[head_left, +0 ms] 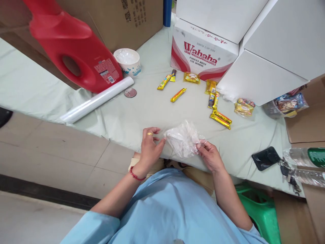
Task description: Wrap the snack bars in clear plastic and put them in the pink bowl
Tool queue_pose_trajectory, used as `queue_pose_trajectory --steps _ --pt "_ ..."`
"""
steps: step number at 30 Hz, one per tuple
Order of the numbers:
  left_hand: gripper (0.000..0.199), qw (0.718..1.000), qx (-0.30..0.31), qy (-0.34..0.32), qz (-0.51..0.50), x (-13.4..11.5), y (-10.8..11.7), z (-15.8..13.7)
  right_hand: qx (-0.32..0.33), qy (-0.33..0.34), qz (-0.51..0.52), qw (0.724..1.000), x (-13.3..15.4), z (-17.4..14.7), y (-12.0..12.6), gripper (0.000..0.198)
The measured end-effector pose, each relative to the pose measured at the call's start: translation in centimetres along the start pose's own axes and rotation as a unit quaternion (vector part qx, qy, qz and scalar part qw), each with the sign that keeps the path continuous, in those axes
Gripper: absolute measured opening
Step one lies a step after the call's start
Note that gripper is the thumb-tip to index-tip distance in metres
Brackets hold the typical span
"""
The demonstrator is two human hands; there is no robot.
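Note:
A crumpled clear plastic bag (pixel 183 139) is at the front edge of the table, between my two hands. My right hand (pixel 209 154) pinches its right side between thumb and fingers. At the bag's left end, my left hand (pixel 152 145) has its fingers curved and apart, the thumb tip close to the plastic; whether it touches I cannot tell. Beyond the bag lie yellow snack sticks, one alone in the middle (pixel 178 95) and a pair (pixel 220 119) to the right. Further back are yellow-wrapped packets (pixel 191 77).
At left stand a red jug (pixel 83 51) and a paper bowl (pixel 127 61), beside a plastic film roll (pixel 99 100) and a round disc (pixel 130 92). A Wahaha carton (pixel 203 51) backs the table. On the right are a tub of snacks (pixel 275 108), black phone (pixel 265 158), keys (pixel 289 174) and bottles (pixel 304 157).

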State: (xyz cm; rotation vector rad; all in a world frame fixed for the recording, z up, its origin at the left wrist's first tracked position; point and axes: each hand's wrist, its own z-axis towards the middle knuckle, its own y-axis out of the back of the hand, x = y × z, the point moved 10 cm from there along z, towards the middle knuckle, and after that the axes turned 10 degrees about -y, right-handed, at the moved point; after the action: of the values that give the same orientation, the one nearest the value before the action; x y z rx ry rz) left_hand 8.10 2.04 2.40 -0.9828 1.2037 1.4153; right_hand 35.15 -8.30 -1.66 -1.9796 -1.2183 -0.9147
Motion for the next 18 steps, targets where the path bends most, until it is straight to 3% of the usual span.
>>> queue_pose_trajectory --steps 2,4,7,11,16,18 --pt "0.018 0.998 0.010 -0.057 0.017 -2.1 -0.6 -0.5 0.011 0.004 0.002 1.000 0.2 -0.2 -0.3 0.043" --pt "0.004 0.992 0.102 -0.071 -0.011 -3.5 -3.2 -1.4 0.022 0.018 -0.013 1.000 0.6 -0.5 -0.9 0.042" --pt "0.013 0.974 0.216 -0.061 -0.038 -4.5 -7.2 -2.7 0.030 0.045 -0.051 0.997 1.5 -1.0 -1.8 0.039" --pt "0.028 0.970 0.234 -0.063 0.006 -4.5 -9.8 -3.2 0.049 0.073 -0.092 0.992 2.3 -1.7 -2.9 0.038" --pt "0.010 0.968 0.233 -0.081 0.034 -4.3 -10.9 -3.4 0.072 0.059 -0.095 0.991 1.6 -2.1 -3.1 0.043" --pt "0.013 0.968 0.233 -0.088 0.022 -4.4 -10.9 -3.4 0.065 0.057 -0.096 0.992 1.4 -1.9 -2.8 0.043"
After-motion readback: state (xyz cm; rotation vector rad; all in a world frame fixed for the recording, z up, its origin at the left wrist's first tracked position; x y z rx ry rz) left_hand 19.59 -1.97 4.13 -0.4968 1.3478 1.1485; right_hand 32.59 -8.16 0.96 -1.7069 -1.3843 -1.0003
